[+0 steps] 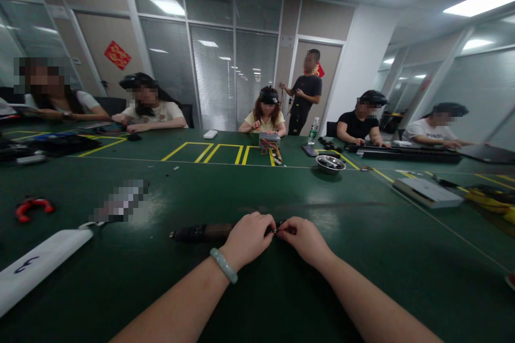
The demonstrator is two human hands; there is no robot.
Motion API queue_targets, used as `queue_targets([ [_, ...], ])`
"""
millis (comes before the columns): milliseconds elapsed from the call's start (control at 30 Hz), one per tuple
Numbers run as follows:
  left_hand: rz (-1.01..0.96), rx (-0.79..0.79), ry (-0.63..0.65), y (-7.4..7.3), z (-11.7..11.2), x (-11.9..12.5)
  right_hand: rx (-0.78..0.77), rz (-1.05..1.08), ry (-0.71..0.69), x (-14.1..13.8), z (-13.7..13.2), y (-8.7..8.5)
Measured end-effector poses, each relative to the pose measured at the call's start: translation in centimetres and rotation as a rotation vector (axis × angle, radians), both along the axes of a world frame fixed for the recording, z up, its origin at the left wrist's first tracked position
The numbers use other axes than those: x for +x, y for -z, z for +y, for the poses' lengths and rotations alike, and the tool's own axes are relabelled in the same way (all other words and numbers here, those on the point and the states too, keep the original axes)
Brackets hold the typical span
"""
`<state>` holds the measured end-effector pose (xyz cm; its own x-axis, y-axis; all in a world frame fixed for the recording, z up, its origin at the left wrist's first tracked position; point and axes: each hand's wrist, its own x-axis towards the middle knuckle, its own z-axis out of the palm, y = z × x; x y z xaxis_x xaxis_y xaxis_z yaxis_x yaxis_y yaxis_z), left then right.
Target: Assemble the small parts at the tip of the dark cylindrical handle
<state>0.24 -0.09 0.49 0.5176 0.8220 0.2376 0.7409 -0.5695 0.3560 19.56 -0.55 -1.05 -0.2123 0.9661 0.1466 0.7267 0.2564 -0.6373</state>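
Left hand [248, 238] curls closed around the right end of a dark tool [201, 233] on the green table [281, 193]; right hand [306, 238] pinches a small part [277, 230] at its tip.

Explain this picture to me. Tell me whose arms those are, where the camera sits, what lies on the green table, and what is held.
No machine here: the camera sits on a person's head, looking down at their own bare arms. The left hand, with a pale bracelet, closes over the end of a dark cylinder lying on the green table. The right hand pinches a small part there, too small to identify. Also on the table: a red-handled tool, a white flat device, a metal bowl. Other people sit along the far side.
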Motion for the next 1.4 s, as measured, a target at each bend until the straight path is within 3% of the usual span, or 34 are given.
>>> queue_targets([
  [467,-0.019,0.021,-0.054,0.5,-0.2,0.3,0.016,-0.009,-0.022,0.1,0.3,0.5],
  [867,-0.039,0.094,0.035,1.1,0.1,0.2,0.016,-0.033,-0.018,0.1,0.3,0.5],
  [1400,-0.058,0.066,-0.040,1.0,0.1,0.2,0.018,-0.042,-0.015,0.0,0.4,0.6],
])
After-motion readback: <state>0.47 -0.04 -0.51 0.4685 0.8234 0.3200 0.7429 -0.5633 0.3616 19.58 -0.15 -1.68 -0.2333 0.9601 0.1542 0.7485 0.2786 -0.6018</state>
